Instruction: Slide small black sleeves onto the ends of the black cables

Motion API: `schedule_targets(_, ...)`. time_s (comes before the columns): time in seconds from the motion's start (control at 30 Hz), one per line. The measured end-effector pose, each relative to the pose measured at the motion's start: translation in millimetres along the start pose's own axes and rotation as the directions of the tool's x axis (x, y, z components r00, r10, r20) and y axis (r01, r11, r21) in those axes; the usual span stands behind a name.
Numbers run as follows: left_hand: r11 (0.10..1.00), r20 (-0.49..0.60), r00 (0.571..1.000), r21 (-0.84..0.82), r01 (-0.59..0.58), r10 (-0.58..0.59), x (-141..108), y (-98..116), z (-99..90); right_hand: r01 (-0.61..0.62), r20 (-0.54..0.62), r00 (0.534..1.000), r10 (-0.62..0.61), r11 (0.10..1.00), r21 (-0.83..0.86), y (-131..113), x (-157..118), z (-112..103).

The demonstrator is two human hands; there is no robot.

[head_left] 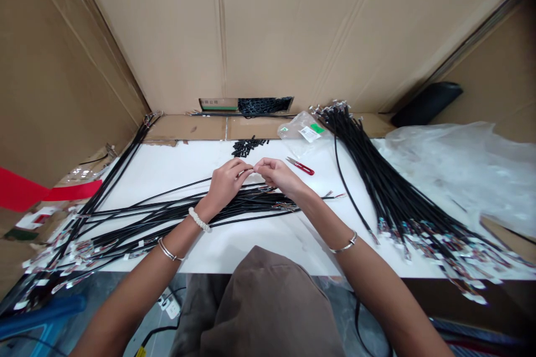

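A thin strand [250,168], too small to make out further, sits at the meeting point of the left hand [226,184] and the right hand [278,174]. Both hands are curled almost closed, thumbs and fingertips pinching it above the white worktable [234,251]. Raised like this, the pinch stays clear of the loose black cables [180,213] lying across the middle of the worktable, their ends fanned out toward its left side. Near the far edge of the worktable lie a small heap of black parts [247,146] and red-handled snips [300,166], close to the hands and within easy reach. A clear plastic bag [304,131] with printed labels lies at that edge too; its contents are hard to tell. A dense black cable bundle [389,189] fans across the right end of the worktable, its tips neatly aligned. Behind the far edge, a low cardboard carton [220,104] holds dark, tangled parts [263,105] — their exact kind cannot be told.
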State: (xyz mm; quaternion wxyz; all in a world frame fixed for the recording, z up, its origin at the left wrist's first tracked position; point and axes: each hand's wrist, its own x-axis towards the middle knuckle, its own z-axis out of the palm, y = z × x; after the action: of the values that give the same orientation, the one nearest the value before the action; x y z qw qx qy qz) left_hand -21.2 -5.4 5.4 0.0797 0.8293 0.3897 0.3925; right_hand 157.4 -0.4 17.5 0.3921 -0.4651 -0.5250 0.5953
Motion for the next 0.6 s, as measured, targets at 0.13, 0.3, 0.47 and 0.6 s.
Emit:
schedule_targets(0.13, 1.0, -0.005, 1.0, 0.0, 0.002, -0.002, 1, 2, -0.3, -0.04, 0.06, 0.998, 0.035, 0.996, 0.079, -5, -1, -1)
schedule_targets(0.3, 1.0, 0.001, 1.0, 0.022, 0.003, -0.003, 1, 3, 1.0, -0.153, 0.149, 0.982, 0.119, 0.957, 0.247, -8, 3, -9)
schedule_targets(0.47, 1.0, -0.011, 1.0, 0.013, -0.005, 0.006, 0, 1, 1.4, -0.117, 0.098, 0.991, 0.093, 0.952, 0.284, -4, 6, -11)
schedule_targets(0.6, 0.999, -0.042, 0.999, 0.013, -0.031, 0.031, 0, -1, 1.8, -0.061, 0.098, 0.994, 0.042, 0.977, 0.202, -5, 2, -10)
